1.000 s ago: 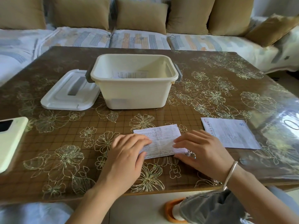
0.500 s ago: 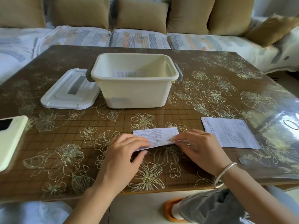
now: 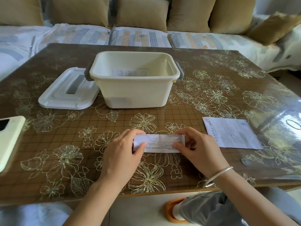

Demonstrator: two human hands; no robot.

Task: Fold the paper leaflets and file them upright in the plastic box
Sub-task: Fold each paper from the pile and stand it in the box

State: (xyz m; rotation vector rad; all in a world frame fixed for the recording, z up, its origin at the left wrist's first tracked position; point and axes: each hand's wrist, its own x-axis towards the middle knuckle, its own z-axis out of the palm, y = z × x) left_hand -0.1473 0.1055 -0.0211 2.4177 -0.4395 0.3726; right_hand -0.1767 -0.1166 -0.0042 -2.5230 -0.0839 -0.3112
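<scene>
A white printed leaflet [image 3: 160, 143] is folded into a narrow strip near the table's front edge. My left hand [image 3: 123, 152] pinches its left end and my right hand [image 3: 197, 149] pinches its right end, thumbs on top. A second leaflet [image 3: 231, 132] lies flat and unfolded to the right. The cream plastic box [image 3: 135, 93] stands open behind, with folded leaflets [image 3: 130, 72] upright against its far wall.
The box's white lid [image 3: 68, 90] lies left of the box. A pale green phone [image 3: 9, 137] rests at the left edge. The brown floral table [image 3: 211, 98] has a glossy cover. A sofa with cushions [image 3: 141, 12] runs behind.
The leaflet lay wider under my flat hands; its near half has been folded over, leaving a narrow strip that both hands now pinch at the ends.
</scene>
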